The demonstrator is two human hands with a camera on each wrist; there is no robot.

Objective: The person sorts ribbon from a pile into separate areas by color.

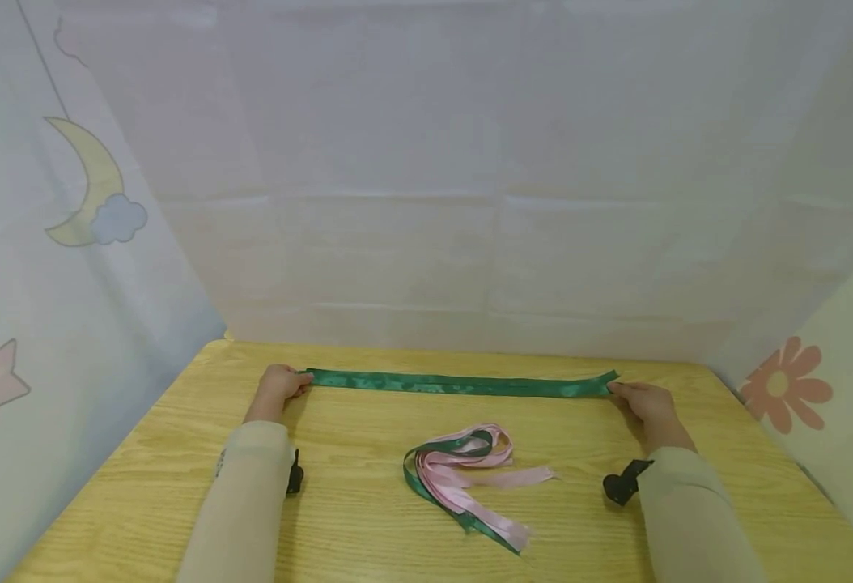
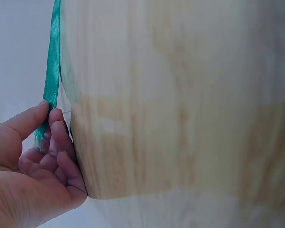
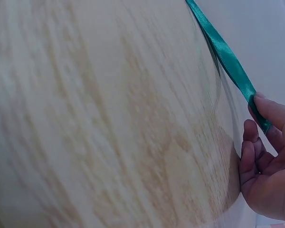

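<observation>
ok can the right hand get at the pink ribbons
Likely yes: nothing seems to stand between the right hand and the pink ribbons, though it pinches the outstretched green ribbon and may have to let go first.

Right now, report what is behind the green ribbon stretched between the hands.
Beyond the green ribbon, a narrow strip of wooden tabletop shows, then the pale backdrop. Whatever the ribbon itself covers cannot be seen.

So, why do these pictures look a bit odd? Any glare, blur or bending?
Head view: soft light, with pale shiny patches on the green ribbon; left wrist view: the table looks washed out, its grain blurred and its edge bowed; right wrist view: similar haze and curving edge, while the right hand looks somewhat clearer than the grain.
</observation>
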